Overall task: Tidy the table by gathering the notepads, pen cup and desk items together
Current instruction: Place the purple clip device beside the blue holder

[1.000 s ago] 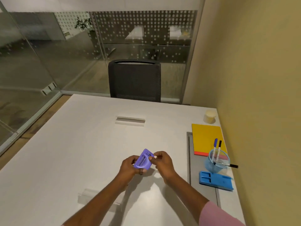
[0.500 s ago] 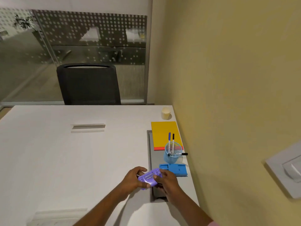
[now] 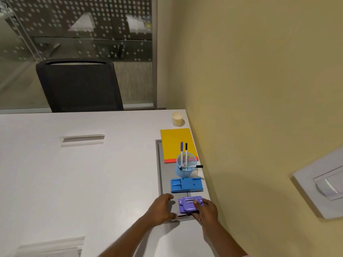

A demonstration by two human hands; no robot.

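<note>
Purple desk item (image 3: 189, 205) lies flat on the grey inset strip (image 3: 159, 164) at the right edge of the table (image 3: 74, 182), just on the near side of the blue organiser (image 3: 186, 184), with a narrow gap between them. Right hand (image 3: 206, 210) grips it, thumb on top, fingers curled round its right and near sides. Left hand (image 3: 161, 208) rests on the strip just beside it, fingers loosely curled and holding nothing; I see no contact with the item.

Row beyond: pen cup (image 3: 186, 167), then yellow notepad (image 3: 176, 141) over a red notepad (image 3: 170, 161).

Step, as I judge it: seating the item in line. I would square its long edge to the organiser, keep it off the wall (image 3: 259, 108), and let go only once it sits flat.

Risk: nudging the organiser into the cup.
</note>
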